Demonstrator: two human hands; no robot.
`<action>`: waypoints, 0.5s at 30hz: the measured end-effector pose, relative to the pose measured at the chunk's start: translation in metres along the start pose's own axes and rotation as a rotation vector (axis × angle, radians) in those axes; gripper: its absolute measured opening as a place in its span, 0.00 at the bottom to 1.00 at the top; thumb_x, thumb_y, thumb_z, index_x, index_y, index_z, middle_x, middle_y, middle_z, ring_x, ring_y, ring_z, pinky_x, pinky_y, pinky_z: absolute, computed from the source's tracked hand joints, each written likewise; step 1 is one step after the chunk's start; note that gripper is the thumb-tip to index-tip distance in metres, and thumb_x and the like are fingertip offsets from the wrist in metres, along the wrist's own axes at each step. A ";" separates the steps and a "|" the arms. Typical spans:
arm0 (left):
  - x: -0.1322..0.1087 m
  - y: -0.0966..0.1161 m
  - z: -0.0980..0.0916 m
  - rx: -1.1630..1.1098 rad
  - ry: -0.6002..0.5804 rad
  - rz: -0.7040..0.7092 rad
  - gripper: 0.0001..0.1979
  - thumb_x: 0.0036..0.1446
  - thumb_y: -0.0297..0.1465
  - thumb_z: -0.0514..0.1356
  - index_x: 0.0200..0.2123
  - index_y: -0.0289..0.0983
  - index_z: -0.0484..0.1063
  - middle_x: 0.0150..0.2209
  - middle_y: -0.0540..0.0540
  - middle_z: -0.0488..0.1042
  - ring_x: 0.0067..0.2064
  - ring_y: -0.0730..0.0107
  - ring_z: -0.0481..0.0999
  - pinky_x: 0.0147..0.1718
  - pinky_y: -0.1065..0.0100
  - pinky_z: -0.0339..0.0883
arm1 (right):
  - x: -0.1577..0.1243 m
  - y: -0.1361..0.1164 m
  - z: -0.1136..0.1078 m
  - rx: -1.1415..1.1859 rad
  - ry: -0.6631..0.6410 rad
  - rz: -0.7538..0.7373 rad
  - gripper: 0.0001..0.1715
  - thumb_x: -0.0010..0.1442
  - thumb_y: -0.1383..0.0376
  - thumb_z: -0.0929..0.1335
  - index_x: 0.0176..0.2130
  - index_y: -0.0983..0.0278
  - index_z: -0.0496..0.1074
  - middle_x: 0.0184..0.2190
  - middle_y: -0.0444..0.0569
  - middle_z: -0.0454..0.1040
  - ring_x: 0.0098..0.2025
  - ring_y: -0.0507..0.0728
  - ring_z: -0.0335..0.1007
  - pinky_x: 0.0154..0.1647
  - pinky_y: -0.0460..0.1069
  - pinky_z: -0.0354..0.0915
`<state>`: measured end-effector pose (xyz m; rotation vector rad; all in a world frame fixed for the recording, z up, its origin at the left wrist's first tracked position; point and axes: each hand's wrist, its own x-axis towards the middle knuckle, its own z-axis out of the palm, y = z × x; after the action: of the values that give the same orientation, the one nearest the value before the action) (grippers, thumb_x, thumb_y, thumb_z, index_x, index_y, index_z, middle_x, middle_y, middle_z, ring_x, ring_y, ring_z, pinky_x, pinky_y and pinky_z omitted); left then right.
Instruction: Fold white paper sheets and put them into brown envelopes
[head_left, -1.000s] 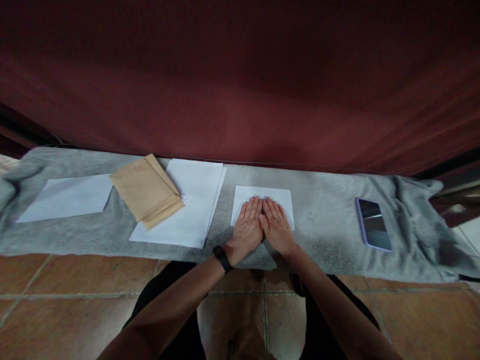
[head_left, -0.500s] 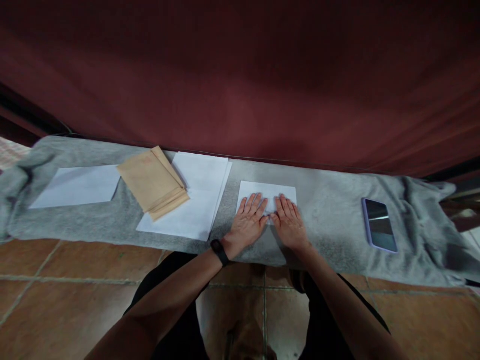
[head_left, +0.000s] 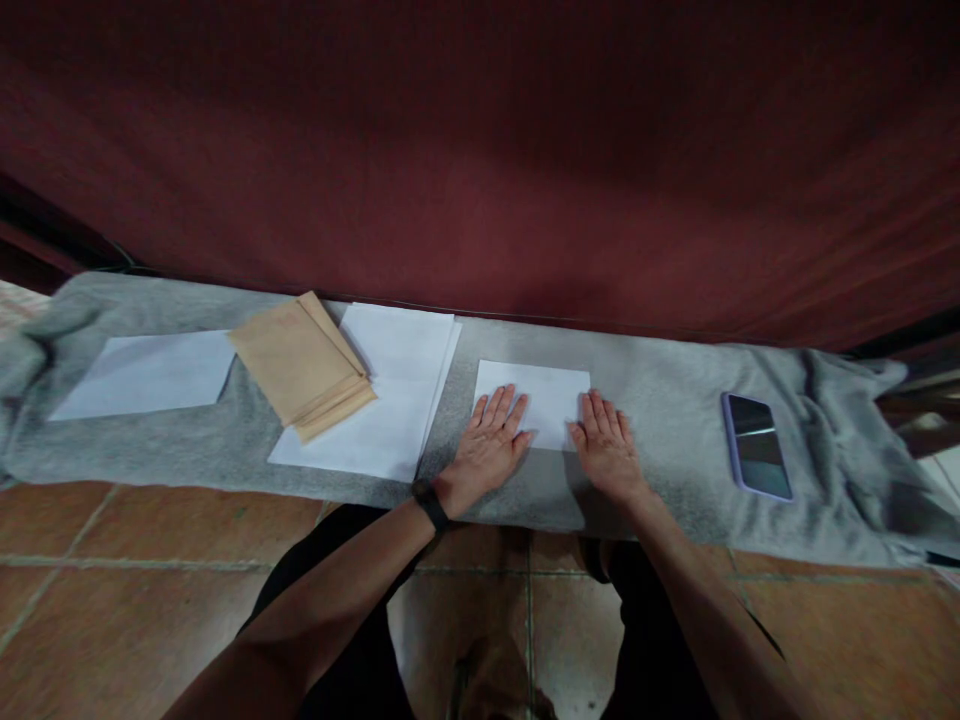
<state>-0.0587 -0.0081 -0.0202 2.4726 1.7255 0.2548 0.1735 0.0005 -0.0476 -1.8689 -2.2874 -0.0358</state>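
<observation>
A small white sheet of paper, perhaps folded, lies flat on the grey cloth in front of me. My left hand rests on its left part, fingers stretched out and slightly spread, palm down. At the right edge of the paper lies my right hand, also flat with straight fingers, its fingertips partly on the cloth. Neither hand grasps anything. The paper's lower left corner is hidden under my left hand.
Left of my hands are larger white sheets, with a pile of brown envelopes partly on them. Another white sheet lies farther left. A phone in a purple case sits at the right. The grey cloth covers a long narrow surface.
My right hand has slid right across the paper to its right edge, uncovering the middle. My left hand has stayed nearly in place.
</observation>
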 end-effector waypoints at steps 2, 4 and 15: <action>-0.001 0.000 0.000 0.005 -0.007 -0.014 0.32 0.74 0.42 0.48 0.75 0.34 0.51 0.77 0.36 0.47 0.78 0.53 0.45 0.75 0.48 0.44 | 0.001 0.001 -0.004 -0.012 -0.019 0.034 0.36 0.76 0.56 0.55 0.74 0.72 0.54 0.74 0.62 0.55 0.75 0.68 0.53 0.74 0.66 0.49; -0.002 0.000 0.001 0.003 -0.010 -0.034 0.33 0.74 0.42 0.48 0.75 0.32 0.52 0.77 0.35 0.47 0.78 0.53 0.45 0.75 0.49 0.44 | 0.002 -0.001 -0.008 0.000 -0.001 0.054 0.36 0.76 0.57 0.55 0.74 0.73 0.54 0.74 0.63 0.55 0.75 0.68 0.52 0.74 0.66 0.49; 0.005 0.012 0.002 -0.086 0.050 0.019 0.30 0.71 0.29 0.44 0.73 0.25 0.52 0.76 0.34 0.51 0.78 0.56 0.45 0.75 0.51 0.44 | 0.008 -0.060 -0.005 0.260 -0.026 -0.160 0.34 0.77 0.57 0.52 0.75 0.67 0.53 0.76 0.56 0.53 0.78 0.61 0.46 0.77 0.61 0.46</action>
<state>-0.0456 -0.0075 -0.0199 2.4420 1.6733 0.3870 0.1144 -0.0052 -0.0359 -1.5658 -2.3240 0.2521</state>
